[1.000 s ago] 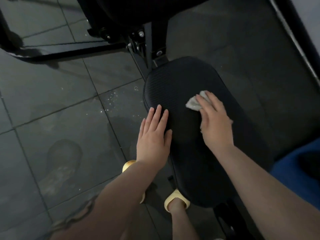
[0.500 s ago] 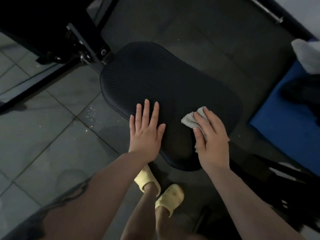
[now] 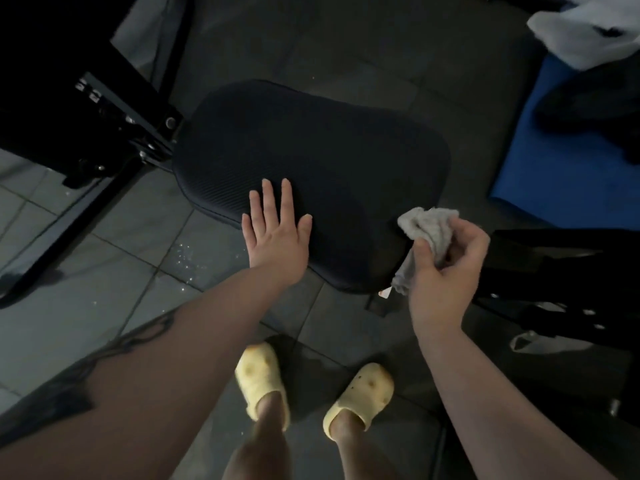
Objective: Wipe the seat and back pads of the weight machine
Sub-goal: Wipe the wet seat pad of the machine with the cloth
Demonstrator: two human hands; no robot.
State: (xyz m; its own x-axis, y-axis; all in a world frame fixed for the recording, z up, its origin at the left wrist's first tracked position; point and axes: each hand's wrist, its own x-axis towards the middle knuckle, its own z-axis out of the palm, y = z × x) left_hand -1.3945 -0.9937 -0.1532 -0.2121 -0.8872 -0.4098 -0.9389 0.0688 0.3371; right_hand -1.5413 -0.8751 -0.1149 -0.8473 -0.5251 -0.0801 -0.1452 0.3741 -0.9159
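The black ribbed seat pad (image 3: 329,161) of the weight machine lies flat in the middle of the view. My left hand (image 3: 277,233) rests flat on its near left edge, fingers straight. My right hand (image 3: 446,268) is lifted off the pad at its near right corner, fingers curled round a crumpled grey cloth (image 3: 429,226). The cloth bunches above my fingers and a tail of it hangs down beside my palm. No back pad is clearly in view.
The machine's black frame and bracket (image 3: 114,123) join the pad at the left. A blue mat (image 3: 568,161) with dark items and a white bag (image 3: 588,32) lie at the right. Black machine parts (image 3: 554,282) stand to the right. My feet in yellow clogs (image 3: 311,386) stand on grey tiles.
My right hand has lifted the cloth off the pad and drawn it to the near right corner, turning palm-side up. My left hand stays flat on the pad. The view swung right.
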